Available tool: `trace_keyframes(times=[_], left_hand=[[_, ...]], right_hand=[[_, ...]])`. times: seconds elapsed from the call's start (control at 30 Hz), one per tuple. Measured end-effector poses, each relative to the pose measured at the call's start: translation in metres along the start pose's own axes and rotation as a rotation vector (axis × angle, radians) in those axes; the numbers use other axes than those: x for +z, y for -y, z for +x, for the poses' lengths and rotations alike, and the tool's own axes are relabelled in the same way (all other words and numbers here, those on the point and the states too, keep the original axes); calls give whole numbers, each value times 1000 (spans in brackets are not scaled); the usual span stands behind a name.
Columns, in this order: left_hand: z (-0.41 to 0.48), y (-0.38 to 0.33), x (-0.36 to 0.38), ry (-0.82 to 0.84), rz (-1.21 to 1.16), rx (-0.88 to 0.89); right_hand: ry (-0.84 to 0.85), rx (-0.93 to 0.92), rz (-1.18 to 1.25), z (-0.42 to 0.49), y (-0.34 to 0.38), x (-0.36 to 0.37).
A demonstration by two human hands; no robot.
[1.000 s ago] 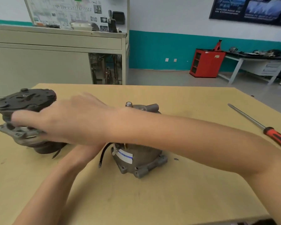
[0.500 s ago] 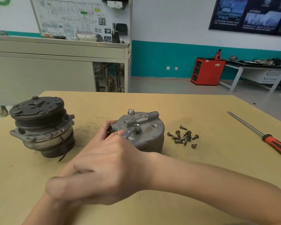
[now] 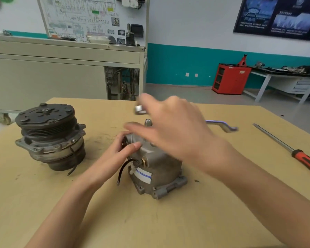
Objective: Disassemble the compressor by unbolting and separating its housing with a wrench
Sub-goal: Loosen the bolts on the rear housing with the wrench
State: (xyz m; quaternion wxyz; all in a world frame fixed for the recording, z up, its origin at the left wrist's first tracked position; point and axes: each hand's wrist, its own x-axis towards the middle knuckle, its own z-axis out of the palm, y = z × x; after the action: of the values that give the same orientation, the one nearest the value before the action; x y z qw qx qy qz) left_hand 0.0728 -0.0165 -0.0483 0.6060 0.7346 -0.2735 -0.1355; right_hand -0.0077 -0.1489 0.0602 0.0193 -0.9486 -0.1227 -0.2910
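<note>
**Right hand (image 3: 177,133) has risen, wrench (image 3: 220,125) now in grip**

Its fingers close round the blurred wrench above the compressor housing (image 3: 157,169), mid-worktop (image 3: 186,221). Left hand (image 3: 118,149) grips the housing's top fitting. Pulley half (image 3: 48,136) stands well apart left, screwdriver (image 3: 293,153) near the right edge. Bare worktop lies nearside.

Right hand (image 3: 174,127) gripping wrench (image 3: 222,124), left hand (image 3: 122,149) holding housing (image 3: 161,167)

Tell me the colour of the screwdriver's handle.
Red with black, on the screwdriver handle; the head view shows it.
</note>
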Motion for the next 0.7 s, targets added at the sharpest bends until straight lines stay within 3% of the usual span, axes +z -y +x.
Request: trace_keyframes(times=[0.13, 0.23, 0.57, 0.7], left_hand=[[2, 4, 0, -5, 5, -36], [5, 7, -2, -21, 2, -36], [4, 7, -2, -39, -4, -39], [3, 5, -1, -37, -16, -43]], right_hand=[[241, 117, -43, -15, -31, 11], [329, 139, 35, -17, -33, 21], [224, -31, -62, -17, -29, 14], [69, 101, 136, -11, -52, -7]])
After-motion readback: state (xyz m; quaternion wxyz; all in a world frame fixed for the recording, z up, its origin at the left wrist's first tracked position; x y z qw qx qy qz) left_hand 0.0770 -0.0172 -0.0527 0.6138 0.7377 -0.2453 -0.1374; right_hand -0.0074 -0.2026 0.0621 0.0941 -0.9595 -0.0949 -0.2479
